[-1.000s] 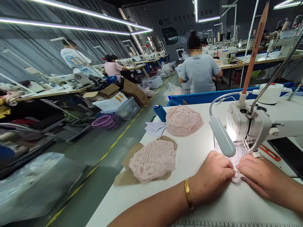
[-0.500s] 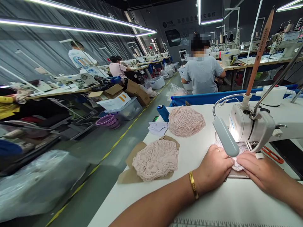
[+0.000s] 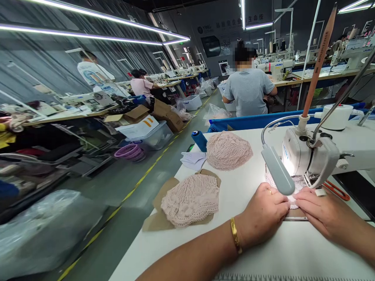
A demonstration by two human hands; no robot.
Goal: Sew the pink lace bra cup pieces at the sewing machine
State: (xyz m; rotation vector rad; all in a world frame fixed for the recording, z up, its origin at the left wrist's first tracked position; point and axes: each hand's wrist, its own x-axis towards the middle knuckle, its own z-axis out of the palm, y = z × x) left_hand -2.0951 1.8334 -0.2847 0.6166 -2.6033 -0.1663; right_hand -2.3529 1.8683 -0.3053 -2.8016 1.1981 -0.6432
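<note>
My left hand (image 3: pixel 265 212) lies beside the needle area of a white sewing machine (image 3: pixel 297 156), fingers bent and pressed on a pale lace piece (image 3: pixel 293 204). From the other side my right hand (image 3: pixel 329 212) holds the same lace down, its fingers close together. The two sets of fingertips are a small gap apart. A grey lamp head (image 3: pixel 278 169) hides part of the lace and the needle. Left of my hands, a pinkish lace piece (image 3: pixel 191 199) rests on brown card (image 3: pixel 152 221), and a second lace pile (image 3: pixel 230 150) lies farther back.
A blue thread cone (image 3: pixel 199 140) and white paper pieces (image 3: pixel 193 160) are at the table's left edge. Orange-red thread snips (image 3: pixel 336 190) and a dark flat object (image 3: pixel 356 195) lie right of the machine. A ruler (image 3: pixel 293 276) runs along the front. Co-workers sit beyond.
The lace between my hands has slid slightly away from me under the machine, baring more of the brownish plate in front. Both hands keep their hold. The view has shifted a little.
</note>
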